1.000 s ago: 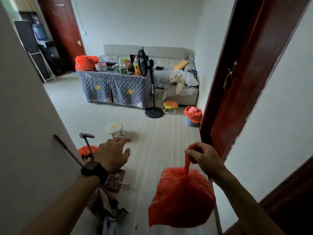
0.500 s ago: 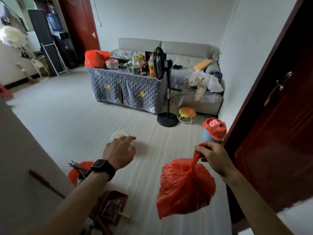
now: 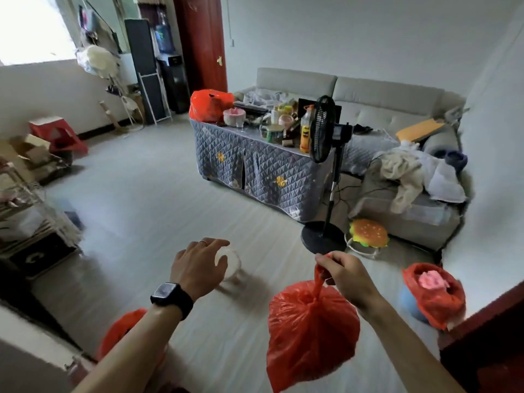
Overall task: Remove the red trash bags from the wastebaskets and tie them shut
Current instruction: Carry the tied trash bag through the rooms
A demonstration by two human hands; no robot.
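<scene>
Pinches the neck of the knotted red bag (image 3: 312, 333) in the right grip (image 3: 344, 275) so it hangs clear; holds left grip (image 3: 195, 268) slack, empty.

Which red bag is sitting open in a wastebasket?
The bag lining the blue wastebasket at far right, pink trash showing. The hanging bag in the right hand is knotted shut.

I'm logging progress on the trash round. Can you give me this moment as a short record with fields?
right hand: grips the cinched neck of the tied red bag, which hangs above the floor
left hand: open, holds nothing
blue wastebasket: on the floor at right, red liner in place, untied, pink waste inside
floor red bag: lower left, partly behind the forearm
table red bag: on the quilted table
</scene>
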